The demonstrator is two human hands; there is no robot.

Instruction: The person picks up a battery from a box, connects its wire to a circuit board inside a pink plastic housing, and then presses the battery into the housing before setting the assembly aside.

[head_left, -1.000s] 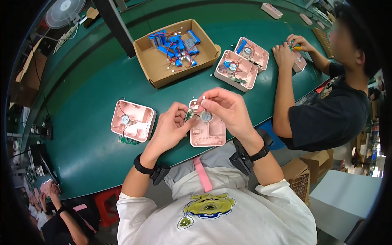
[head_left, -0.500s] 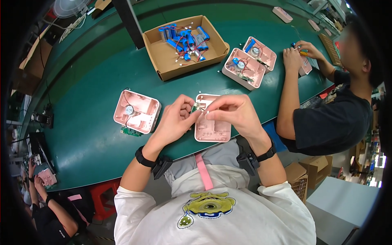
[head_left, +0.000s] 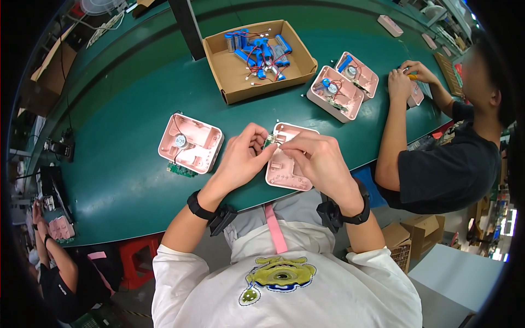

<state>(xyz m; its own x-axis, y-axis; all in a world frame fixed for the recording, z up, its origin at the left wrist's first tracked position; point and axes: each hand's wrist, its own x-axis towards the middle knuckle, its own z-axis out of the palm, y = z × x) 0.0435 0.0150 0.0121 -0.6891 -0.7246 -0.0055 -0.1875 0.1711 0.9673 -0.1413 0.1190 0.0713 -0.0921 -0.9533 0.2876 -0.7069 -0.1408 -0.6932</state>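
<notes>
Starting at the far left, a co-worker's hands are beside a pink part. Next, on the green table, lies an open pink shell with a round speaker inside. A green circuit board lies just outside its near edge, perhaps because a short wire keeps it close.

The left hand pinches a small green circuit board between thumb and fingers, a narrow grip, above the left side of the middle pink shell. It seems held at the edge so that the other side stays reachable. Behind, a cardboard tray gathers blue battery packs, probably to keep their red leads from spreading.

The right hand has its fingertips brought close together beside this board, above the same shell; I cannot tell what is between them. Farther right, 2 pink shells with blue cells and speakers stand touching, open side up, perhaps to save space. Last, another co-worker's hands work with a yellow-handled tool.
</notes>
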